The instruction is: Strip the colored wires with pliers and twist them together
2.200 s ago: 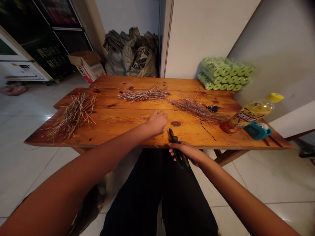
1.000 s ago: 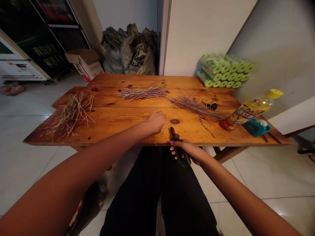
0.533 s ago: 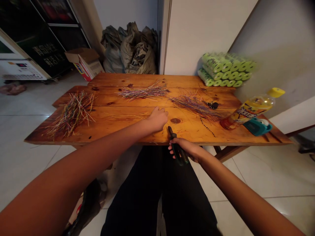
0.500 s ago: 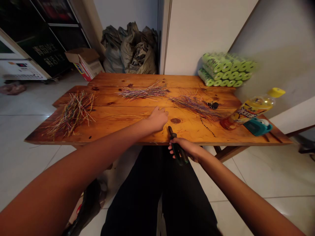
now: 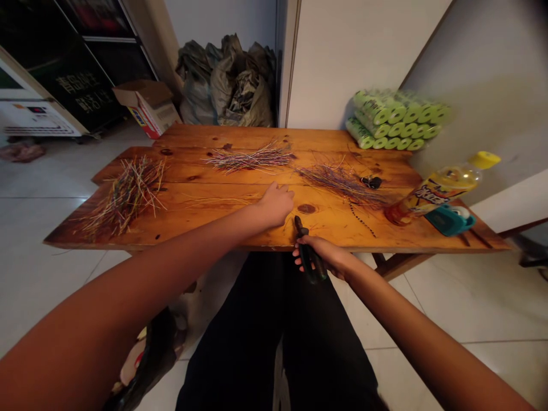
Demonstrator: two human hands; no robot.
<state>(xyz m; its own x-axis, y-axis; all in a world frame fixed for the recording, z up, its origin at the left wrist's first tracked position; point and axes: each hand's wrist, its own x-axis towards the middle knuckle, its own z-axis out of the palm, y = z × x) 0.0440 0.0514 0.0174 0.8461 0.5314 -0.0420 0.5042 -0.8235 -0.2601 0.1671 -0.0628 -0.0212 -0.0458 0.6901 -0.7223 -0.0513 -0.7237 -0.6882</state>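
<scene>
My right hand is wrapped round the dark handles of a pair of pliers at the table's front edge. The pliers' jaws point away from me, just right of my left hand. That hand is low over the wood with its fingers curled together; whatever lies in them is hidden. A few thin wires rest on the tabletop left of my left wrist. Beyond the hands lie a bundle of thin coloured wires and, to its right, a looser purplish heap of wires.
A larger wire pile covers the left end of the wooden table. On the right stand a yellow-capped drink bottle, a teal tape dispenser and green-wrapped rolls. Grey sacks and a carton sit behind.
The pliers have turned slightly, and their handles look closer together. Both hands stay almost in place, and the view has shifted a little.
</scene>
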